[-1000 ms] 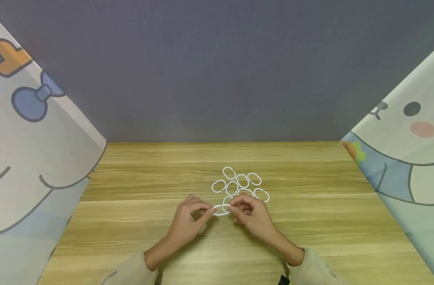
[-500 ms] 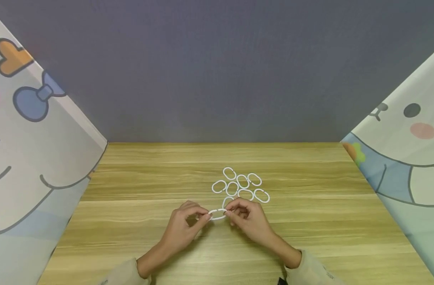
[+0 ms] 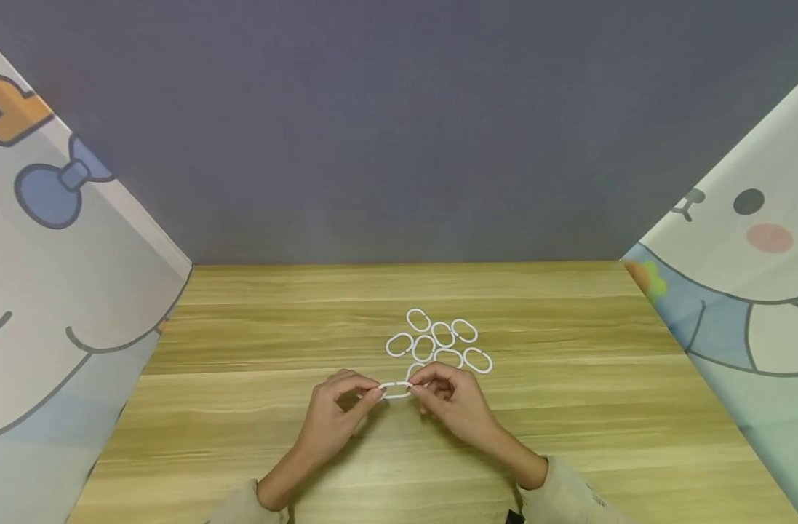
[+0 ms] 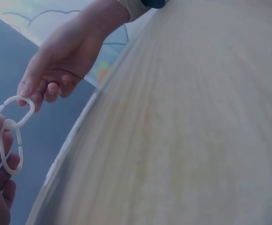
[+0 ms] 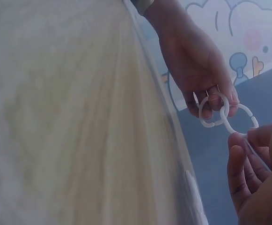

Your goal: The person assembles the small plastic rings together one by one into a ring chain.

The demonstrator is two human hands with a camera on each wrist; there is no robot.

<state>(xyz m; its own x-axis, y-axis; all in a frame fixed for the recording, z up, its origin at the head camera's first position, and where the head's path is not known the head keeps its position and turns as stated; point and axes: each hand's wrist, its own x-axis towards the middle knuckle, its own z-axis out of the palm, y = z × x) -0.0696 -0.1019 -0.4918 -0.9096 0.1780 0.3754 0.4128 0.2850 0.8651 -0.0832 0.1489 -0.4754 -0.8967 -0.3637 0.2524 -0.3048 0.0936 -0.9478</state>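
Note:
A white oval split ring [image 3: 396,397] is stretched between my two hands, just above the table. The fingertips of my left hand [image 3: 329,418] pinch its left end. My right hand [image 3: 460,407] pinches the right end between thumb and index finger. In the left wrist view, a second white split ring [image 4: 3,150] hangs linked through the first at my left fingers; the right wrist view also shows this linked ring [image 5: 201,115]. Just behind my right hand lies a loose ring [image 3: 409,371], partly covered by its fingers.
Several more loose white split rings [image 3: 388,344] lie in a loose cluster beyond my hands on the wood-grain table [image 3: 261,349]. A grey panel [image 3: 399,145] rises at the table's far edge. Cartoon-printed panels [image 3: 97,291] flank both sides.
Both hands have moved slightly left with the pinched ring, away from the loose ring behind it. The gap in the pinched ring's upper side now shows. The loose rings have stayed put.

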